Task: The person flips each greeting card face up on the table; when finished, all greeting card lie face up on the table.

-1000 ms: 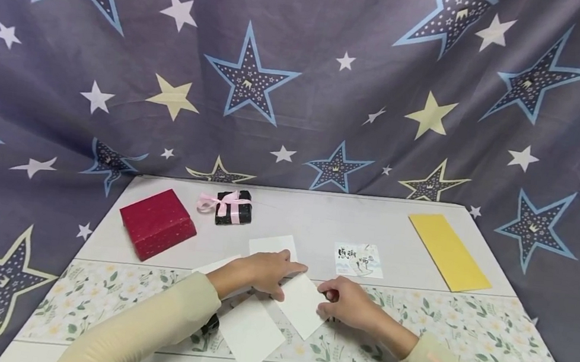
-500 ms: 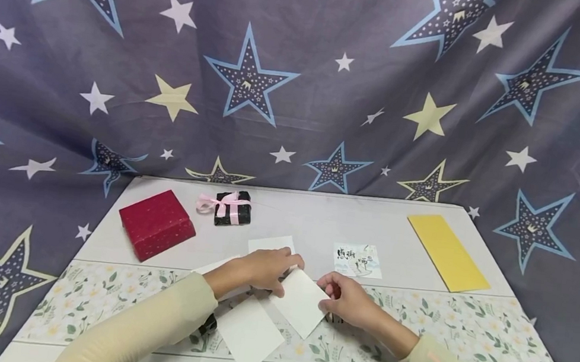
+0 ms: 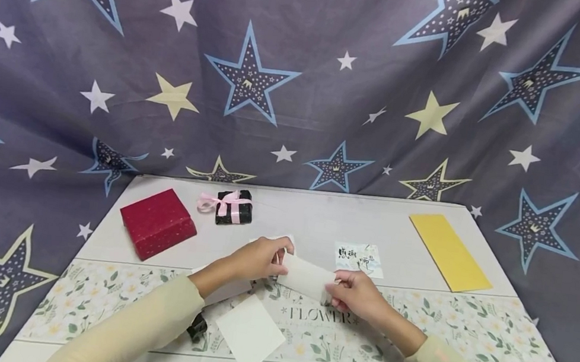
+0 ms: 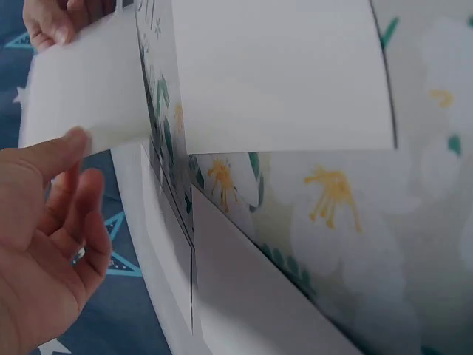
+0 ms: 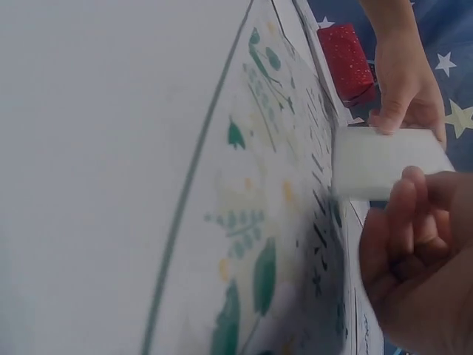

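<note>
A blank white card (image 3: 306, 277) is raised above the table, tilted, between both hands. My left hand (image 3: 256, 259) pinches its left end between thumb and fingers. The right hand (image 3: 357, 295) pinches the opposite end, and the right wrist view shows its fingers curled at the edge of the card (image 5: 380, 159). In the left wrist view the same card (image 4: 89, 92) spans the two hands. Another white card (image 3: 250, 333) lies flat in front of the left hand. Under the left forearm a further white card (image 3: 228, 291) is partly hidden, and one behind that hand is mostly covered.
A printed card (image 3: 358, 259) with dark characters lies beyond the right hand. Farther off are a red box (image 3: 157, 222), a black parcel (image 3: 234, 207) with pink ribbon and a yellow envelope-like sheet (image 3: 449, 253). A starry curtain (image 3: 301, 86) rises behind the table.
Both hands have lifted the white card off the table and tilted it up. The lettering on the floral cloth beneath is now uncovered. Other objects stay where they were.
</note>
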Demonstrator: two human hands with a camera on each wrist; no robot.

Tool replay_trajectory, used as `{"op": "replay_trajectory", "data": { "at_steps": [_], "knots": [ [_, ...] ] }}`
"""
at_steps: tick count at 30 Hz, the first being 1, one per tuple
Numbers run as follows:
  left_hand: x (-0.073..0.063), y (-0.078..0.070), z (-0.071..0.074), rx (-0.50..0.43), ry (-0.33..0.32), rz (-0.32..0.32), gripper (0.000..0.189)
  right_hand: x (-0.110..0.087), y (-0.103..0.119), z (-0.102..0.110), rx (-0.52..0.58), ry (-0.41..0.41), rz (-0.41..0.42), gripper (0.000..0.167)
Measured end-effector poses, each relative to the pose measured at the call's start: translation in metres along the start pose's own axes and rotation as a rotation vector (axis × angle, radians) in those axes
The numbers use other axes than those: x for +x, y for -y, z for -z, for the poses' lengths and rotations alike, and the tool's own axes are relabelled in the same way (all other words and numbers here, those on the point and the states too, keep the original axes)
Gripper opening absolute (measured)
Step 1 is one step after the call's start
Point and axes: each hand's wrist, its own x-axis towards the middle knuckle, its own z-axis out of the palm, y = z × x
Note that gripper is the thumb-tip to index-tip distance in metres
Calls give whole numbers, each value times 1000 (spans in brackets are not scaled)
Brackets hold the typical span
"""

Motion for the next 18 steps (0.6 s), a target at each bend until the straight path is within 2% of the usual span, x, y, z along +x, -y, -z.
{"op": "replay_trajectory", "data": {
  "at_steps": [3, 7, 11, 15, 18],
  "knots": [
    [0, 0, 1, 2, -61, -18, 16, 2, 2, 2, 130, -28, 15, 20],
    [-1, -2, 2, -17, -93, 4, 5, 5, 4, 7, 184, -52, 69, 28],
    [-3, -4, 3, -126, -54, 55, 13, 6, 2, 11, 229, -55, 69, 34],
    [-3, -4, 4, -155, -35, 41, 19, 8, 2, 15, 254, -79, 55, 35],
    [-2, -5, 3, -146, -30, 25, 24, 9, 1, 19, 215, -108, 64, 29]
  ]
}}
